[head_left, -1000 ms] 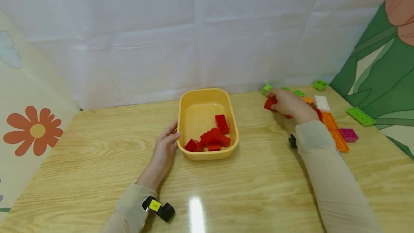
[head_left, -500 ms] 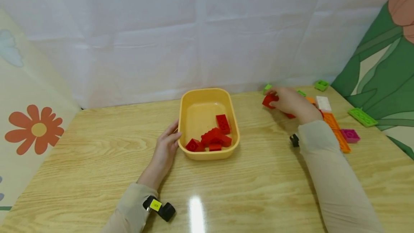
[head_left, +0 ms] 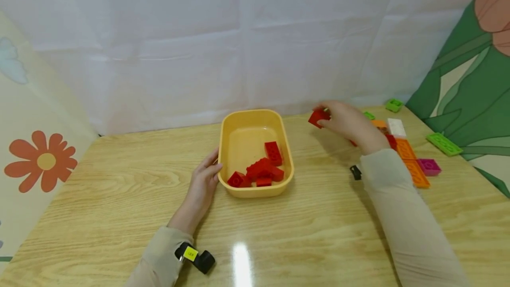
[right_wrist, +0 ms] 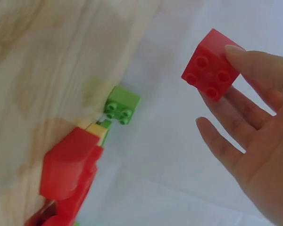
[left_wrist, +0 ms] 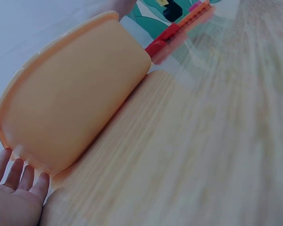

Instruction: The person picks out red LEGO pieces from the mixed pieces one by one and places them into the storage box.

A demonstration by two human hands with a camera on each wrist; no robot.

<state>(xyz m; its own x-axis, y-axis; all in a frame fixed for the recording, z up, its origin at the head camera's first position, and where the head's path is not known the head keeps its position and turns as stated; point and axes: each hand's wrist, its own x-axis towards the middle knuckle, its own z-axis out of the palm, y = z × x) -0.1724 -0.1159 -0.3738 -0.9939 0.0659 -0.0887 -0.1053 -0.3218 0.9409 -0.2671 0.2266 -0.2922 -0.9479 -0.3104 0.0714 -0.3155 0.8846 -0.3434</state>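
Observation:
A yellow plastic bin [head_left: 255,192] stands on the table with several red toy bricks [head_left: 260,168] heaped near its front end. My left hand [head_left: 204,180] holds the bin by its left side, thumb at the rim and fingers against the outer wall; the left wrist view shows the fingertips [left_wrist: 27,176] on that wall. Right of the bin, my right hand [head_left: 350,125] pinches a square red brick [right_wrist: 210,69] between thumb and fingers, raised over the table. The right wrist view shows its four-studded face.
Near the back wall lie a small green brick [right_wrist: 122,104] and more red bricks [right_wrist: 68,165]. Farther right are orange plates [head_left: 415,172], a white brick [head_left: 396,127], a magenta brick [head_left: 429,167] and a long green plate [head_left: 444,144]. A white cloth [head_left: 239,48] hangs behind the table.
My right hand has moved left towards the bin, carrying the red brick with it. The left hand and the bin have stayed in place.

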